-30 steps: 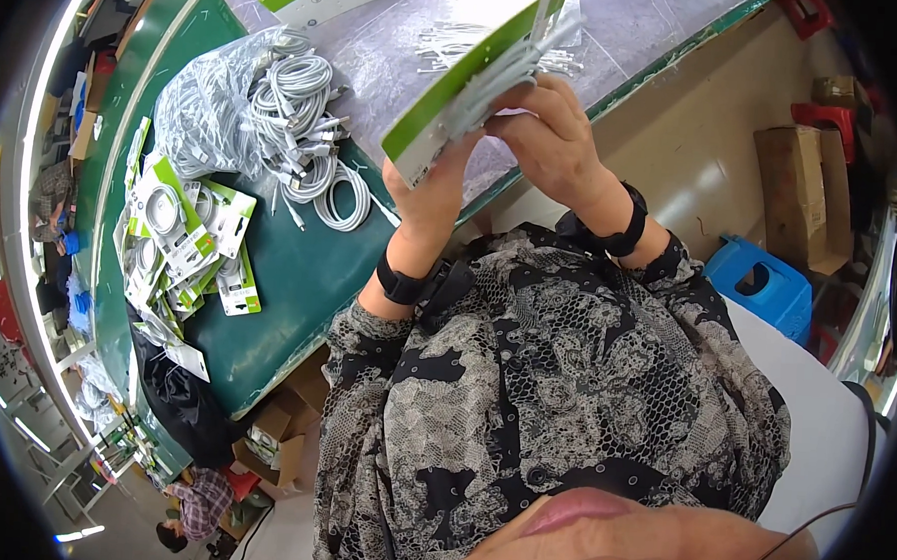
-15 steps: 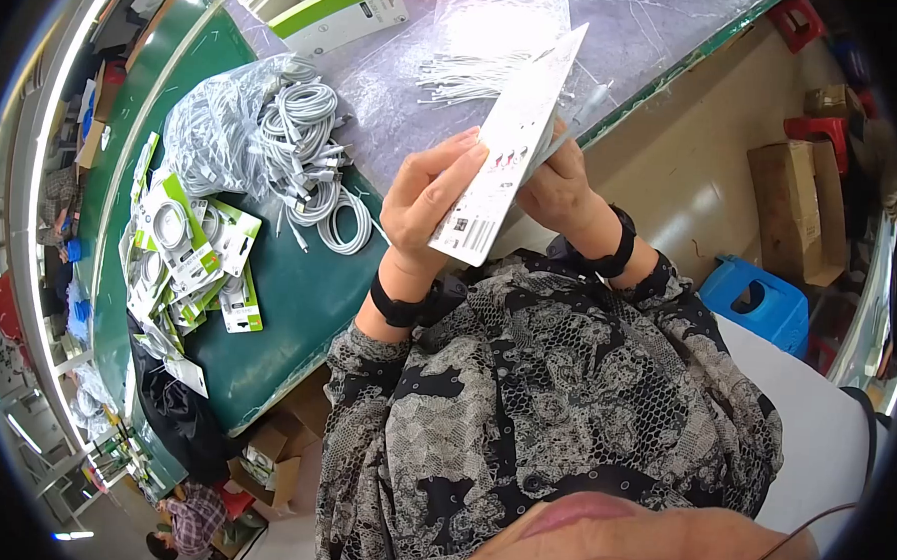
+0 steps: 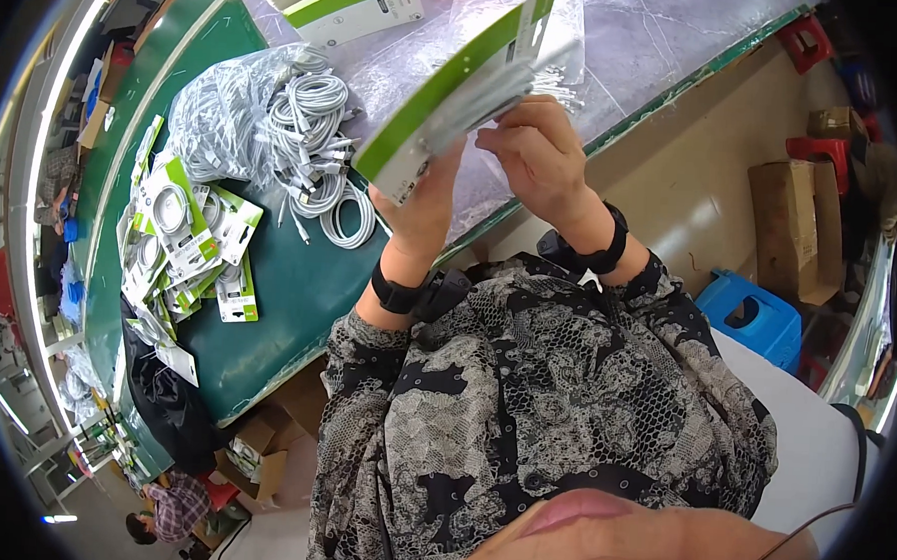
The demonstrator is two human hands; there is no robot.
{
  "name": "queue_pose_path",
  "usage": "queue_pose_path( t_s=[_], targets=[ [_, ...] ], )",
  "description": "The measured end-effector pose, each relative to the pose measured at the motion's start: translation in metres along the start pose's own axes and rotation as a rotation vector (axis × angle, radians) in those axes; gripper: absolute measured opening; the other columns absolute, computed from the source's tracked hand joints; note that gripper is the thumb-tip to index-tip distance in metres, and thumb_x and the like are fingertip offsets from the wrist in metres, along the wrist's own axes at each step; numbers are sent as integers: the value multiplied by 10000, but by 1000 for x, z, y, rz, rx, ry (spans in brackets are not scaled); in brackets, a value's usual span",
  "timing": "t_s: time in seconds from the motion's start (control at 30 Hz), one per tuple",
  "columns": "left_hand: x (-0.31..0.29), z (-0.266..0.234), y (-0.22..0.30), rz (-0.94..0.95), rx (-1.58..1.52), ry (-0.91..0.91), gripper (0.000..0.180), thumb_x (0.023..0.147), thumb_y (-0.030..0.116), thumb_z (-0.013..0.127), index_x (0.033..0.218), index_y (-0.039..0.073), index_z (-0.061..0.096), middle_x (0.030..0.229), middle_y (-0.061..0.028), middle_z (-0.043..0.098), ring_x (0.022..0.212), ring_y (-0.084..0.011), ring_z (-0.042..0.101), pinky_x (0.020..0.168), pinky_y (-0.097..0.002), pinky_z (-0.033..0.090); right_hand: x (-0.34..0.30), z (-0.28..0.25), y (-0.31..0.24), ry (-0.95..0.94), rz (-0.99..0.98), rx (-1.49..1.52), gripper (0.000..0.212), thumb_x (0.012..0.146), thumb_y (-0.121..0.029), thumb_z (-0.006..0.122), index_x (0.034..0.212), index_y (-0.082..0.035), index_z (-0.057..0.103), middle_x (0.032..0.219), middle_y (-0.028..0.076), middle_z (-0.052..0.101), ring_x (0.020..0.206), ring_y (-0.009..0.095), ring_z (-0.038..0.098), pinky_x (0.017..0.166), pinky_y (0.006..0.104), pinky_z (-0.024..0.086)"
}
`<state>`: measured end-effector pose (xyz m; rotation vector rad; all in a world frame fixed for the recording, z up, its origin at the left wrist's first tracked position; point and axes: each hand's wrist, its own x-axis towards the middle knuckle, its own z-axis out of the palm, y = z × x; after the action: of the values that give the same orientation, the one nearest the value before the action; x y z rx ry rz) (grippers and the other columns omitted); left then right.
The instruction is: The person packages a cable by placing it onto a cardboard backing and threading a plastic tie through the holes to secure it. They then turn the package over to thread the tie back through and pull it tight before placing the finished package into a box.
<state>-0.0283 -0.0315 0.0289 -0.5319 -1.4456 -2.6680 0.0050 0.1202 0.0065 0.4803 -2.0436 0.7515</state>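
Note:
My left hand (image 3: 424, 201) is closed on the lower end of a green-and-white blister card (image 3: 447, 92), held tilted above the table. A clear plastic blister bulges from the side facing my right hand; its contents are blurred. My right hand (image 3: 542, 162) is just beside the blister, fingers curled and pinched together. What lies in that pinch, if anything, I cannot make out. Partly behind the card, thin white ties (image 3: 555, 84) lie on a clear plastic bag (image 3: 570, 25).
Coiled white cables (image 3: 310, 124) spill from a clear bag (image 3: 211, 109) at left. Packed cable cards (image 3: 185, 233) are heaped nearer me, beside a black cloth (image 3: 164, 388). A green-and-white box (image 3: 355, 14) stands at the back. Right of the table are a blue stool (image 3: 752, 318) and cardboard carton (image 3: 796, 230).
The card has turned from its white printed back to its green front and moved up and left. My right hand has come off its edge, beside the blister.

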Motion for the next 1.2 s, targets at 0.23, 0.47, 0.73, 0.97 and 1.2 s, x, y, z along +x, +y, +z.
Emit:
queue_pose_path(
  t_s=[0.23,0.47,0.73,0.97,1.2],
  targets=[
    [11,5,15,671,664,-395,353,697,5,732,1046,6,677,1016,-153,624,921,-313,667,793,-334,566,-20,14,-33,297,955,1432,247,825,-20,638,1067,-27,587,1055,71,601,924,195,608,810,299,504],
    [13,-2,11,734,643,-511,363,661,6,743,1020,16,693,1028,-147,600,969,-349,654,843,-358,566,-26,-24,-48,-287,1160,1366,384,890,-104,605,1253,-31,504,1173,101,587,1085,185,565,917,321,473],
    [7,0,22,671,649,-516,380,662,-2,739,1038,39,700,1082,-147,577,1039,-345,626,836,-344,570,2,4,-55,-117,683,971,388,901,-124,599,1261,-19,498,1178,114,588,1112,186,552,921,307,471],
    [4,5,23,619,601,-544,392,662,5,748,1048,53,701,1086,-148,573,1043,-334,625,826,-334,570,-7,-5,-53,-88,714,991,356,901,-118,595,1230,-19,502,1164,111,593,1085,187,562,900,307,478],
    [4,8,28,639,585,-579,380,682,5,742,1056,56,699,1084,-146,575,1033,-338,630,731,-299,570,-19,-16,-56,-53,740,1021,324,901,-112,591,1199,-19,506,1150,109,598,1058,189,573,879,307,485]
  ],
)
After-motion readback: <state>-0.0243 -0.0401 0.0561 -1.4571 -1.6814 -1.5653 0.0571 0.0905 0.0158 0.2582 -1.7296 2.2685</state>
